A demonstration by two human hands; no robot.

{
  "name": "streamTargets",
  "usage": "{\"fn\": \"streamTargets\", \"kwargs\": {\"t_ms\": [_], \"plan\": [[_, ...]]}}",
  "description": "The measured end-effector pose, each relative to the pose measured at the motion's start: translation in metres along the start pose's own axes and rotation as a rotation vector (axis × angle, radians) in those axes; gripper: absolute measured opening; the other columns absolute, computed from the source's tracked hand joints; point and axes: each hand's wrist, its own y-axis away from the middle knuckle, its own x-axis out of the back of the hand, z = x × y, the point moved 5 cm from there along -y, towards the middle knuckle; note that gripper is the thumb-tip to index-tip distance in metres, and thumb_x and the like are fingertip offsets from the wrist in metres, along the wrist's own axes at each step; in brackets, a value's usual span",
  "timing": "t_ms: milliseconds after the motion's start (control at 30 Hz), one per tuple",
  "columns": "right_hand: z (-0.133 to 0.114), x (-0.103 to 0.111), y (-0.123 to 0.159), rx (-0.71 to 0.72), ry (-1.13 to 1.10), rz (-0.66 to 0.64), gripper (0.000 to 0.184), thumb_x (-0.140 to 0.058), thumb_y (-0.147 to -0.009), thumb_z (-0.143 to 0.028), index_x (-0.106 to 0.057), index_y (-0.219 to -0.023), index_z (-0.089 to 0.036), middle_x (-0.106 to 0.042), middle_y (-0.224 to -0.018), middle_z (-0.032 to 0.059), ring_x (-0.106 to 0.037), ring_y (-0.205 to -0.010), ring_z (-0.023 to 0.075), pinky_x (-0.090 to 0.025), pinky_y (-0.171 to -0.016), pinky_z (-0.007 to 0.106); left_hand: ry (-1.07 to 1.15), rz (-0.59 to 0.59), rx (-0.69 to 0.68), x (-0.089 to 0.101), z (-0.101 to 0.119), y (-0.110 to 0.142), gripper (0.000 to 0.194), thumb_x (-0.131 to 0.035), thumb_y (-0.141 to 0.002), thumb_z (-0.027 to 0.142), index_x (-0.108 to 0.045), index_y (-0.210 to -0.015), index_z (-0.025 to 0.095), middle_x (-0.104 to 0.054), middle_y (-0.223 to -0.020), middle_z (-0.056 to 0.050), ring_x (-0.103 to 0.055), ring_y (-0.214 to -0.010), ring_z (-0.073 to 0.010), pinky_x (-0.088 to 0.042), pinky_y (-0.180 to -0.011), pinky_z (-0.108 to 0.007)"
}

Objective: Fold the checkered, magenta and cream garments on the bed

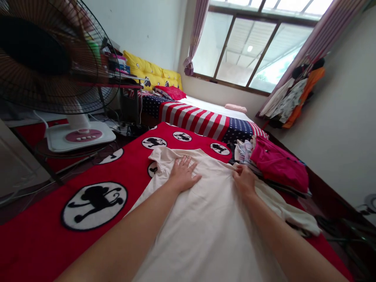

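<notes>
Cream shirt (205, 223) lying across the lower middle of the frame, on a red monkey-print blanket (38, 239). Left hand (184, 175) flat on the cloth, fingers spread wide; right hand (244, 181) pinching a fold, fingers narrow. Risk: too hard a tug, creasing the shirt or dragging it into the pink clothes pile (279, 166) at right.

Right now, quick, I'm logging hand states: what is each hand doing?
Left hand: open, lying flat on the cream shirt.
Right hand: closed, pinching the shirt's edge.
</notes>
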Motion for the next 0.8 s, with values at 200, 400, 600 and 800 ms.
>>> {"fn": "streamTargets", "kwargs": {"t_ms": [200, 400, 600, 800], "plan": [[-0.018, -0.023, 0.026, 0.331, 0.1, -0.245, 0.05, -0.052, -0.085, -0.044, -0.053, -0.131, -0.024, -0.047, -0.144, 0.0076, -0.038, -0.135, 0.0261, -0.028, -0.111, 0.047, 0.003, 0.013, 0.048, 0.002, -0.002, 0.0, 0.071, -0.038, -0.085, 0.067, -0.042, -0.143, 0.027, -0.024, -0.157, -0.007, -0.013, -0.145, -0.0299, -0.009, -0.116, -0.051], [-0.01, -0.028, 0.037, 0.214, 0.371, -0.409, 0.062, -0.037, -0.093, -0.051, -0.033, -0.147, -0.02, -0.02, -0.157, 0.0108, -0.015, -0.145, 0.027, -0.021, -0.111, 0.058, 0.005, 0.001, 0.104, 0.002, -0.008, -0.001, 0.08, -0.037, -0.081, 0.073, -0.04, -0.144, 0.023, -0.023, -0.157, -0.01, -0.015, -0.145, -0.0304, -0.011, -0.116, -0.049], [0.069, 0.023, 0.059, 0.157, 0.504, -0.392, 0.063, -0.03, -0.093, -0.05, -0.031, -0.149, -0.02, -0.023, -0.156, 0.0089, -0.018, -0.144, 0.0274, -0.022, -0.113, 0.053, -0.008, -0.012, 0.102, 0.0, -0.008, -0.002, 0.081, -0.034, -0.081, 0.074, -0.038, -0.145, 0.023, -0.02, -0.157, -0.011, -0.013, -0.145, -0.0292, -0.008, -0.116, -0.048], [0.071, 0.053, 0.062, -0.088, 0.691, -0.339, 0.07, -0.025, -0.092, -0.055, -0.034, -0.146, -0.012, -0.023, -0.156, 0.0155, -0.021, -0.142, 0.0359, -0.024, -0.106, 0.065, -0.044, -0.039, 0.115, -0.001, -0.008, -0.003, 0.08, -0.032, -0.083, 0.073, -0.036, -0.146, 0.024, -0.019, -0.158, -0.011, -0.012, -0.145, -0.0292, -0.007, -0.116, -0.048]]}}
